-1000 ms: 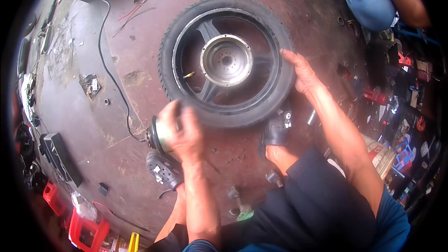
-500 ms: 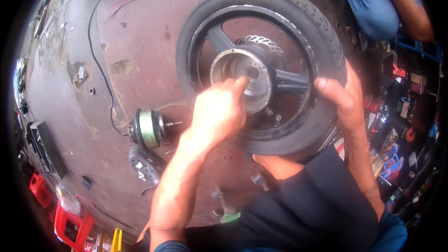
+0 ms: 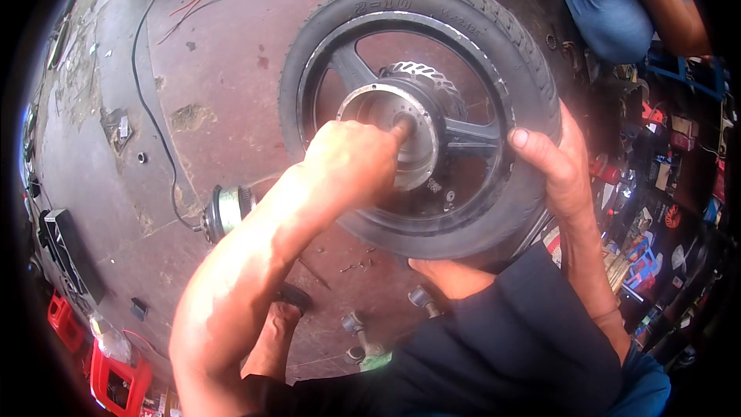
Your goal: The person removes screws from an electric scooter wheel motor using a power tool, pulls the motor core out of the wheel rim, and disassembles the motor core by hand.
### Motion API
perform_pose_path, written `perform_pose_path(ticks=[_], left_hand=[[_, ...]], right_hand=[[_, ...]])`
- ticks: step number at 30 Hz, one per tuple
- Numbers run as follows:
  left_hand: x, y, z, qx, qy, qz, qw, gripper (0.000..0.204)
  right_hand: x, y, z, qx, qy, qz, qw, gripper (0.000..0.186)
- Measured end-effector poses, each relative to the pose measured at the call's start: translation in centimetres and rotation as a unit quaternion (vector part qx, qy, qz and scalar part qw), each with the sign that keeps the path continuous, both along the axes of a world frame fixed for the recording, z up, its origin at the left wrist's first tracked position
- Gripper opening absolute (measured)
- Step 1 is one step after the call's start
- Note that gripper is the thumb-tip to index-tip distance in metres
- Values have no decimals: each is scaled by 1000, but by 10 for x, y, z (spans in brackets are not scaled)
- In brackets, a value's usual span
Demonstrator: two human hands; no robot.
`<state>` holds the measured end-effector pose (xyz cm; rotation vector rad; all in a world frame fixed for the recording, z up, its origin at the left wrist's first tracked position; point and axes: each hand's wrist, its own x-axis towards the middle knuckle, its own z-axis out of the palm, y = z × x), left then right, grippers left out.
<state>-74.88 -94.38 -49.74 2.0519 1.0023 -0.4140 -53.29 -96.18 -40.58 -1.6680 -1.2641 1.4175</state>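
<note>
A black spoked wheel with a tyre (image 3: 478,220) leans toward me, its round silver hub shell (image 3: 421,147) facing up. My right hand (image 3: 559,158) grips the tyre's right side, thumb over the sidewall and the other fingers behind it. Over the hub, my left hand (image 3: 351,162) is curled, one digit reaching to the hole at the shell's centre. What its fingers hold, if anything, is hidden. A toothed brake disc (image 3: 424,73) shows behind the hub. Left of the wheel lies a motor core (image 3: 226,212) with pale green windings, partly covered by my left forearm.
A black cable (image 3: 147,100) runs along the floor to the motor core. Small screws (image 3: 356,265) and a thin rod (image 3: 312,272) lie near my foot. Red stools (image 3: 120,378) stand at lower left. A person's bent knee (image 3: 617,31) is at upper right, above cluttered tools and parts.
My left forearm has swung left and now covers part of the motor core. The digit over the hub has moved to its central hole. My right hand keeps its grip on the tyre.
</note>
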Motion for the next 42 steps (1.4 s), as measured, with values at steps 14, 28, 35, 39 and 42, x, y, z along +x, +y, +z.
perform_pose_path(ticks=[14,28,35,39,42], left_hand=[[-4,17,-11,-453,-165,324,814,60],[-20,-4,-9,-221,-208,278,911,51],[-145,-45,59,-157,-77,467,867,28],[-201,-85,88,-167,-89,554,811,24],[-205,-115,75,-224,-278,684,637,19]], right_hand=[[-11,-5,-3,23,-78,-31,996,54],[-6,4,-1,27,-15,7,1000,55],[16,52,-31,-47,-29,26,998,59],[30,77,-50,-80,13,1,997,59],[33,82,-56,-54,-24,1,998,64]])
